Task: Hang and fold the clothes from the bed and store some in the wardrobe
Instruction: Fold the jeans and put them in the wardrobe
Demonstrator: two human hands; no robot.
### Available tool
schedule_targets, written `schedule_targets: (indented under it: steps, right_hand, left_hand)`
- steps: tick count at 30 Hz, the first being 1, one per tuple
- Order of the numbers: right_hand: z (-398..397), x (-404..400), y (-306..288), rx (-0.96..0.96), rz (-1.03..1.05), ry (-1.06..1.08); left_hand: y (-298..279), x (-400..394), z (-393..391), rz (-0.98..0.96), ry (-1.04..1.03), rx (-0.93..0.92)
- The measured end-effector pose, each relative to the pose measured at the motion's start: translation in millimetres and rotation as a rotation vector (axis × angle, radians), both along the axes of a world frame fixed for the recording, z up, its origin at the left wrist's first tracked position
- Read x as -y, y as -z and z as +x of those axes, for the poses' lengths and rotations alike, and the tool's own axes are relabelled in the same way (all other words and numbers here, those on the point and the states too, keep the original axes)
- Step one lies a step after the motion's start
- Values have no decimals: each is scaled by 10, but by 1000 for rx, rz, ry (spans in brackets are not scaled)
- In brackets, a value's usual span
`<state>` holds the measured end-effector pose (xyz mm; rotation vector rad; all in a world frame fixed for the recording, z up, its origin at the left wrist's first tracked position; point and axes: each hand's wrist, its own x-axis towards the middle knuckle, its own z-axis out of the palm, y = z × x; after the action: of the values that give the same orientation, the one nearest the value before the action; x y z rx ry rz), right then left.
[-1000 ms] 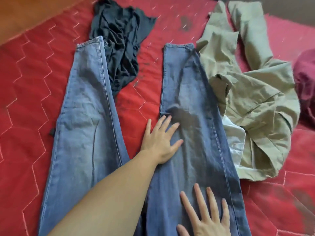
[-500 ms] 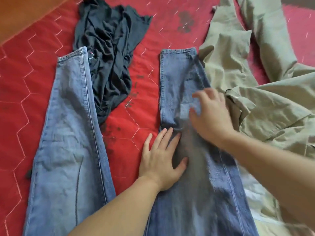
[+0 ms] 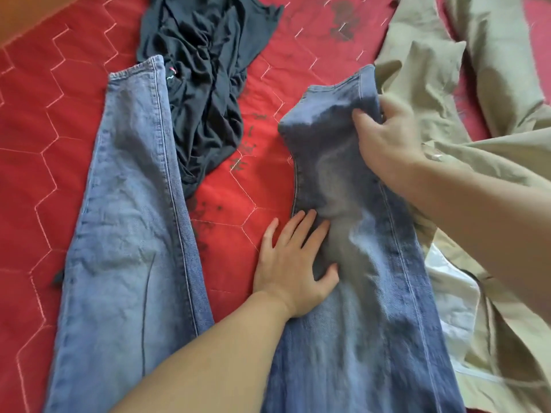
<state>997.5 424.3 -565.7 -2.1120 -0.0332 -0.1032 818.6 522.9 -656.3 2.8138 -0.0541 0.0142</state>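
- Jeans (image 3: 134,234): spread flat on red quilt (image 3: 44,129), legs apart in a V. No fold completed yet; waist end out of frame, cond. unknown.
- Right hand (image 3: 384,147): closed on denim at outer seam of the jeans' right leg, just below the hem. Hem end is raised off the quilt and twisted. Judged: start of first fold, bringing this leg over toward the other.
- Left hand (image 3: 295,263): flat, fingers spread, palm down on inner edge of same leg, approx. mid-leg. Grips nothing; pins the cloth as an anchor.
- Jeans' left leg lies flat and untouched, clear of both hands.
- Dark garment (image 3: 205,73): crumpled btwn the jeans' two hems, partly under left leg's inner edge. Not folded.
- Khaki garment (image 3: 465,114): loose heap touching right leg's outer side, pale lining showing. Not folded.
- Wardrobe, hangers: not in view; nothing seen stored or hung.
- Progress, judged: early. One item in hand, min. two more on the quilt; all hanging and storage outstanding.
- Risk: khaki cloth at the seam could get caught in the fold.
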Motion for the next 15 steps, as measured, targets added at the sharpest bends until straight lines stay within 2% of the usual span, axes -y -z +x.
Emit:
schedule_targets:
  steps: [4,6,7,8,9,10,11,12,13,14,15]
  right_hand:
    - [-758,330,-155,313,-204,-304]
    - [-1304,576,-69,347,-291,-442]
    - [-1589,710,23,298,-326,-471]
    - [-1860,839,129,233,-354,-478]
    - [-2092,972,245,172,-373,-474]
    - [-2284,1102,348,113,-391,-446]
    - [-2426,1217,438,66,-401,-408]
    - [-2522,1302,489,21,-405,-373]
    - [-2586,1360,514,-11,-405,-352]
    - [-2626,1387,507,-32,-422,-324]
    - [-2658,1387,497,-46,-451,-297]
  left_hand:
    - [15,17,-29,-54,-16,58]
    - [-13,26,-41,-9,-14,22]
    - [25,1,-44,-60,-28,-73]
    - [48,-28,-63,-251,-95,-229]
    - [32,-41,-100,-624,-198,-453]
    - [17,-22,-158,-1024,-347,-504]
    - [29,13,-219,-1231,-569,-407]
    - [-22,87,-355,-1265,-692,-280]
    - [-93,142,-524,-1127,-736,-164]
    - [-137,176,-671,-997,-694,-43]
    - [-136,169,-797,-776,-557,60]
